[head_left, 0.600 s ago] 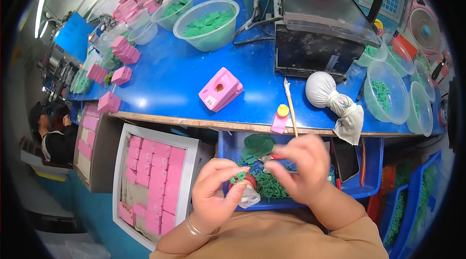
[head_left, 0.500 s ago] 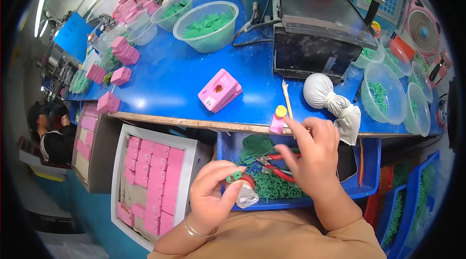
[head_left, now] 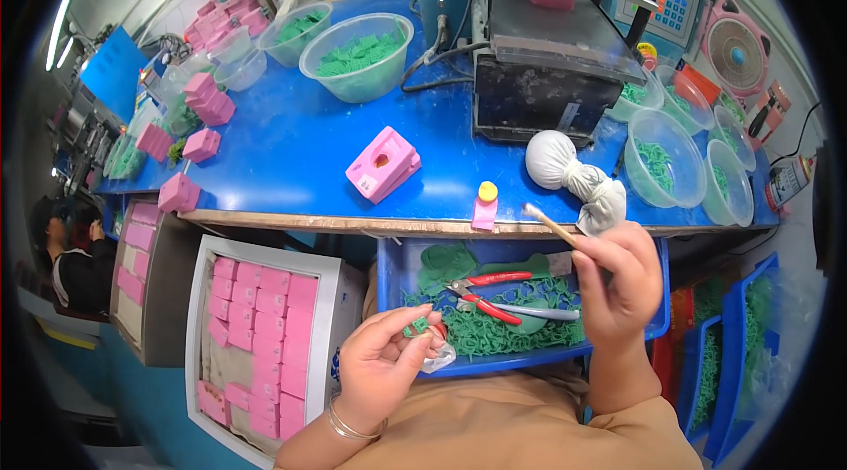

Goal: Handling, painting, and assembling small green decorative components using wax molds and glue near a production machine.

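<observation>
My left hand [head_left: 381, 360] pinches a small green openwork piece [head_left: 416, 327] between thumb and fingers, over the front edge of the blue tray [head_left: 655, 322]. Just behind its fingertips sits a clear plastic item [head_left: 438, 359] with a red part; whether I hold it too is unclear. In my right hand [head_left: 622, 280] is a thin wooden brush [head_left: 549, 224], its pale tip pointing up and left. Past that tip, a small pink block with a yellow round top [head_left: 486, 205] sits at the table edge. A tied white cloth pouch [head_left: 578, 179] lies behind the brush.
Red-handled pliers [head_left: 494, 279] lie on green scraps in the tray. A pink mould block [head_left: 383, 164] rests mid-table, near a black press [head_left: 543, 95]. Bowls of green pieces [head_left: 357, 60] stand behind and at right [head_left: 663, 161]. A white-framed box [head_left: 328, 311] holds pink blocks. Someone sits far left.
My right hand has picked the brush up off the table and drawn it back to the right, over the tray. My left hand still pinches the green piece. The view has shifted slightly.
</observation>
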{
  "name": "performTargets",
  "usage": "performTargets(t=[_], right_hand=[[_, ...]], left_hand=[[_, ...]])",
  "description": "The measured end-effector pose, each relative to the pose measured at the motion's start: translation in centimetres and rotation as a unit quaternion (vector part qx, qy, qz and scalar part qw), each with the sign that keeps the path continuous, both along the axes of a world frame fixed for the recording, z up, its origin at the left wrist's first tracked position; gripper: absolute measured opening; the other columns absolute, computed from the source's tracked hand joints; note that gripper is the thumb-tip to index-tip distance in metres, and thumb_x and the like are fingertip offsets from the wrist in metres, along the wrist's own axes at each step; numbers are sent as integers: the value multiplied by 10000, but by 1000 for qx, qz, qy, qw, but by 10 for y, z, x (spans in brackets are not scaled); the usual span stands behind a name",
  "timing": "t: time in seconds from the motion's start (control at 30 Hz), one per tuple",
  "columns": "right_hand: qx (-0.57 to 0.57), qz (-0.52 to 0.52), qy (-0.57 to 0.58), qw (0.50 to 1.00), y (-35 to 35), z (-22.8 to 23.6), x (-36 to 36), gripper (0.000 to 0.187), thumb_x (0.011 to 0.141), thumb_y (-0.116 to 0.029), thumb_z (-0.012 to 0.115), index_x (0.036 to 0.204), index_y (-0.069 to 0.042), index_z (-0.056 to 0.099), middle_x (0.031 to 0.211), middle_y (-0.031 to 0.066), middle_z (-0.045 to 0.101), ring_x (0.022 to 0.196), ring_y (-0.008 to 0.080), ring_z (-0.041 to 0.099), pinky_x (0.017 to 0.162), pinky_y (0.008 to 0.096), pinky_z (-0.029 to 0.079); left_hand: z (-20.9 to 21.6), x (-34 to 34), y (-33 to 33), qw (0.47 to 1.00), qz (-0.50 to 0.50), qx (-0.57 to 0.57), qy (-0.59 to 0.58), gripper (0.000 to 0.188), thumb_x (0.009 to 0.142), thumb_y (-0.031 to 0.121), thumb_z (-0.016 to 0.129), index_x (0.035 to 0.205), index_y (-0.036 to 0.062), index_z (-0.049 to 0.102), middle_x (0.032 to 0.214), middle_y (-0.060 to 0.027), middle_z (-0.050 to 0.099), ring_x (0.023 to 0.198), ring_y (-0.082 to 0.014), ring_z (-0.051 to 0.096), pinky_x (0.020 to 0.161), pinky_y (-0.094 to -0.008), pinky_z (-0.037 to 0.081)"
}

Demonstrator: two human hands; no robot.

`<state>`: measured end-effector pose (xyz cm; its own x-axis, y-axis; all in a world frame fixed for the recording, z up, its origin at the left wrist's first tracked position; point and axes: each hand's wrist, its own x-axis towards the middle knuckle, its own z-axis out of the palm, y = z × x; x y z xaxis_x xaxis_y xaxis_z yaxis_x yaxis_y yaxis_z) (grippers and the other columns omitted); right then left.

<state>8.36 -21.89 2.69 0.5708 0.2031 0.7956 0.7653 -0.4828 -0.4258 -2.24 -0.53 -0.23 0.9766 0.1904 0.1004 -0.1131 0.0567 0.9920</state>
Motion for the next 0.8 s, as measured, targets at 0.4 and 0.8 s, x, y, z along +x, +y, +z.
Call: performTargets(t=[0.4,0.8], right_hand=[[-5,3,60,998,4,-1,-10,139,706,24,694,823,-23,634,702,73,558,613,209,516,549,302,391],[-27,48,206,977,9,-22,3,80,797,-40,623,860,10,624,773,144,630,692,263,607,619,323,461]], left_hand=[[-5,-12,4,987,-32,151,-45,291,795,-135,560,1073,-57,584,1005,-167,584,843,-197,638,726,-287,565],[-1,-15,2,987,-36,154,-22,325,757,-129,615,1069,-35,599,1026,-143,592,950,-198,607,808,-285,536]])
